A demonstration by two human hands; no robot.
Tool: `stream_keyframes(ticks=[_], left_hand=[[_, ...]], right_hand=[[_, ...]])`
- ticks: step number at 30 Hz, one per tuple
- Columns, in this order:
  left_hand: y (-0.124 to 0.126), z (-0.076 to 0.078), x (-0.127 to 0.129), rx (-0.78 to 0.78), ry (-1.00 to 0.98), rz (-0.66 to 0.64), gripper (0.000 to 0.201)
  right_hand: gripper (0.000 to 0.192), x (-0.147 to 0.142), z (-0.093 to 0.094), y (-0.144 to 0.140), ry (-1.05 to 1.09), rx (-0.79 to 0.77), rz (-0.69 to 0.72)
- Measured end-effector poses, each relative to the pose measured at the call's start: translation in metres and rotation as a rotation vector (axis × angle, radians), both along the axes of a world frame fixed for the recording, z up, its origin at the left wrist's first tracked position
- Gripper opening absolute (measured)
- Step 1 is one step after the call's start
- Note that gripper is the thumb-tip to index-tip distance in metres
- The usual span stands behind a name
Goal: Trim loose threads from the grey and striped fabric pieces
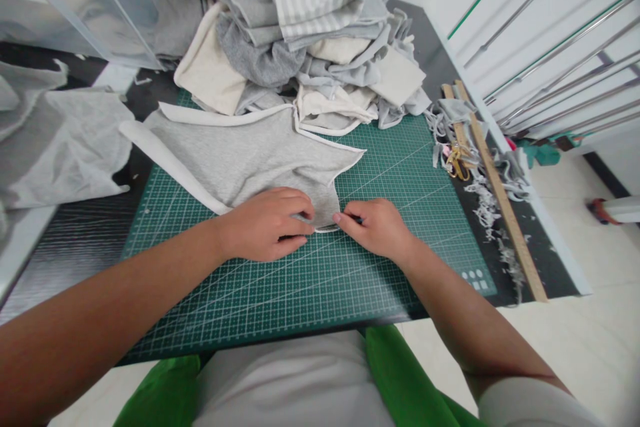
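Both hands low on the green cutting mat (350, 280), at its near-centre. Left hand (267, 223) curled, fingers pressing and pinching the bottom corner of the grey fabric piece (250, 157); right hand (377, 227) pinches the same hem edge just beside it. Best to keep the cloth flat and taut, edges aligned with the grid. Farther right: wooden ruler (500, 200), scissors (457, 161), scraps. Behind: fabric pile (310, 27).
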State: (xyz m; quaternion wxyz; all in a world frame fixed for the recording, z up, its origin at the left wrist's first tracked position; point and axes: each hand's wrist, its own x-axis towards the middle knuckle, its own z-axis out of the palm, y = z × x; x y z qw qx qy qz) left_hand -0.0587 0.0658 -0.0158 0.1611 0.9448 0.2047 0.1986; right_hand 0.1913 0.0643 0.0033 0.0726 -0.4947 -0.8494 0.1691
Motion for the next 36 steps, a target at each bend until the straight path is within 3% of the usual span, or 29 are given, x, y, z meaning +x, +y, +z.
stream_keyframes(ticks=[36], left_hand=[[0.0001, 0.0024, 0.0000, -0.032, -0.014, -0.003, 0.025]], right_hand=[[0.042, 0.0026, 0.0032, 0.0013, 0.032, -0.037, 0.029]])
